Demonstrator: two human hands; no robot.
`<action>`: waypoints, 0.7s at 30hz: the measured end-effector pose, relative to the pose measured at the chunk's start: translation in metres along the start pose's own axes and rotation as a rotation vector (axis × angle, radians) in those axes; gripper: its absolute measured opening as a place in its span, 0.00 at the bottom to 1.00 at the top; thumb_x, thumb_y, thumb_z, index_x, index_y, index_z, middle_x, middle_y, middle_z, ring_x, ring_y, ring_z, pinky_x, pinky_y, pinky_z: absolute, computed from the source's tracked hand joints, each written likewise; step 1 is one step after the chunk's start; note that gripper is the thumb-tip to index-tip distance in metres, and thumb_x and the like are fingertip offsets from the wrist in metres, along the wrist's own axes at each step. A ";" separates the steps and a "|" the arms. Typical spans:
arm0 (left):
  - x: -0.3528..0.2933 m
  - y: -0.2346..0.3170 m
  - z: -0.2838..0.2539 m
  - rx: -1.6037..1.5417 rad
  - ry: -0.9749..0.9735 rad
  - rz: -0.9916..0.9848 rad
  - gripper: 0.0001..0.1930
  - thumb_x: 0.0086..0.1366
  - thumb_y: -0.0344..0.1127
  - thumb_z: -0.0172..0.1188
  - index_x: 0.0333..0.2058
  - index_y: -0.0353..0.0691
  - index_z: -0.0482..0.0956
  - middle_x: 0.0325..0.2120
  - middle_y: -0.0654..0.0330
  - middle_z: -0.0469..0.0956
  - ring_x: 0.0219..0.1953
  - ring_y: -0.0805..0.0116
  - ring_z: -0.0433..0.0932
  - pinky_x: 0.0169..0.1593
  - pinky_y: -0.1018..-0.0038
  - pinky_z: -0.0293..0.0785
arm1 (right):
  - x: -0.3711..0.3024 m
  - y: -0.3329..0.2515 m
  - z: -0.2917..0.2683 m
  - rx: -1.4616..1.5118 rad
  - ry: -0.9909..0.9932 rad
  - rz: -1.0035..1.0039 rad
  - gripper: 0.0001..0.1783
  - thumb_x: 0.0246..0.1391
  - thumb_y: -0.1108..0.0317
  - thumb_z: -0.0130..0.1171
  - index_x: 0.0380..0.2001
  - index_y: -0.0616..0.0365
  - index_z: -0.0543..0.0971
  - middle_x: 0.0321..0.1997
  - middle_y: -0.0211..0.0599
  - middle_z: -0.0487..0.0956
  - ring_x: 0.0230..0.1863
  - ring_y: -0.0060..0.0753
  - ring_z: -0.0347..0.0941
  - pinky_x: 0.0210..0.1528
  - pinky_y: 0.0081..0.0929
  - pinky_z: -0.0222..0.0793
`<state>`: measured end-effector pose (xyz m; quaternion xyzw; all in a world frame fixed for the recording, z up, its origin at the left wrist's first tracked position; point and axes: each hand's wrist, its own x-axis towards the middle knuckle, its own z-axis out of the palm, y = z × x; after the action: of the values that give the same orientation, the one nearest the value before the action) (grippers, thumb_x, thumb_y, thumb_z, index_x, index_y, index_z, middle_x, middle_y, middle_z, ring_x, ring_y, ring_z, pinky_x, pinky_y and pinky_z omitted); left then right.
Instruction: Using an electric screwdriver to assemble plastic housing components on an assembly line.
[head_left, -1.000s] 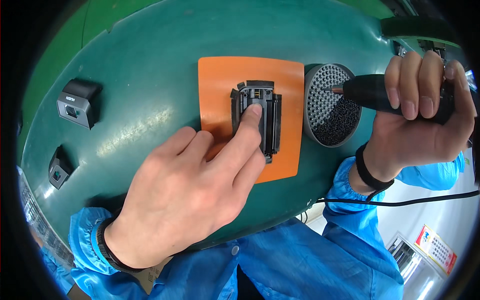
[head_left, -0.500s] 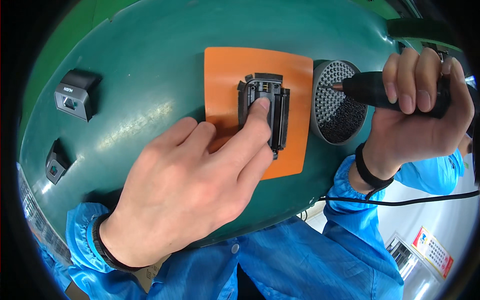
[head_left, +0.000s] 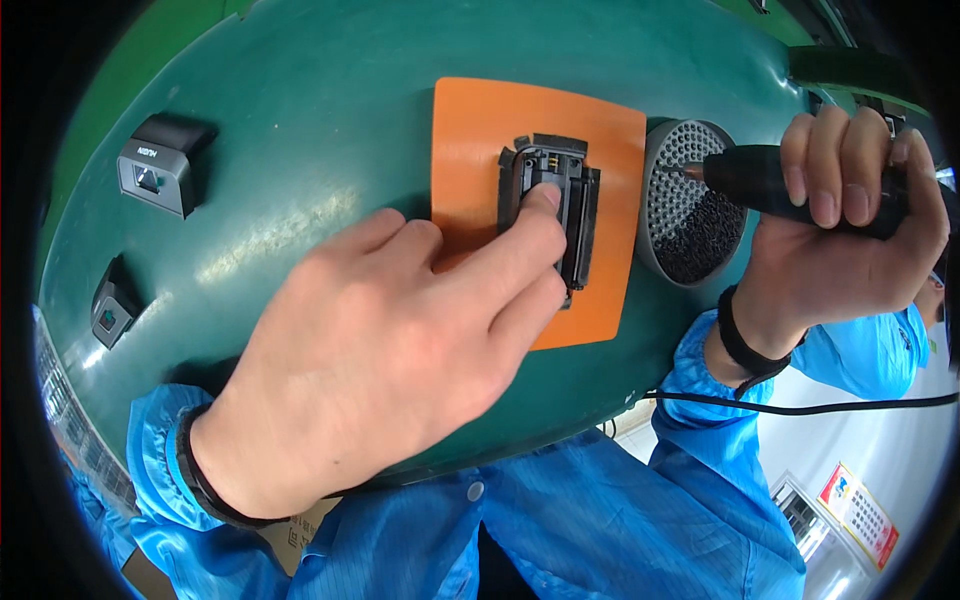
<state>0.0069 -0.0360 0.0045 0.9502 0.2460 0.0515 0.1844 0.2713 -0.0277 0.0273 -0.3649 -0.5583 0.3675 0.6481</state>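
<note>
My left hand reaches over an orange mat and holds down a black plastic housing, its index fingertip pressed on the part's upper middle. My thumb is hidden from sight. Small gold contacts show at the housing's far end, and dark strips line its edges. In my right hand is a black electric screwdriver, lying nearly level with its bit pointing left. The bit is over a round grey screw tray with a bumpy surface; black screws are heaped in its near part.
Two small grey-and-black housings with square openings stand at the left of the green table. A black cable runs by my right wrist. Another person's blue sleeve shows beyond my right arm.
The mat, housing and screw tray appear slightly farther right in view, mostly from a small shift of the view. Both hands keep their hold, and the screwdriver bit stays over the tray.
</note>
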 end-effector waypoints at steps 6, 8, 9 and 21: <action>-0.003 -0.011 -0.003 -0.089 -0.080 0.023 0.33 0.40 0.41 0.76 0.47 0.38 0.76 0.61 0.61 0.71 0.32 0.64 0.78 0.40 0.69 0.77 | -0.001 -0.006 -0.005 0.175 -0.050 0.069 0.11 0.63 0.65 0.46 0.26 0.55 0.70 0.16 0.23 0.63 0.16 0.18 0.58 0.26 0.21 0.57; 0.000 -0.009 -0.002 -0.077 -0.060 0.015 0.32 0.40 0.41 0.76 0.46 0.39 0.76 0.60 0.61 0.72 0.32 0.64 0.78 0.40 0.69 0.77 | -0.002 -0.035 -0.017 0.181 -0.093 0.079 0.11 0.63 0.65 0.46 0.26 0.54 0.69 0.16 0.23 0.65 0.16 0.17 0.60 0.24 0.21 0.59; 0.000 -0.009 -0.001 -0.065 -0.046 0.030 0.32 0.41 0.41 0.77 0.46 0.40 0.76 0.59 0.61 0.73 0.33 0.64 0.79 0.40 0.69 0.78 | -0.002 -0.044 -0.013 0.156 -0.134 0.066 0.13 0.65 0.63 0.46 0.26 0.55 0.70 0.16 0.23 0.66 0.16 0.16 0.60 0.23 0.21 0.59; 0.001 -0.007 -0.002 -0.339 0.133 -0.032 0.34 0.40 0.40 0.78 0.49 0.40 0.78 0.58 0.61 0.73 0.36 0.62 0.80 0.41 0.69 0.80 | -0.030 -0.019 0.037 0.429 -0.357 0.068 0.15 0.71 0.56 0.37 0.40 0.55 0.68 0.19 0.36 0.68 0.16 0.29 0.65 0.18 0.31 0.64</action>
<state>0.0045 -0.0286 0.0037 0.8959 0.2605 0.1520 0.3262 0.2327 -0.0613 0.0346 -0.1672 -0.5606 0.5574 0.5891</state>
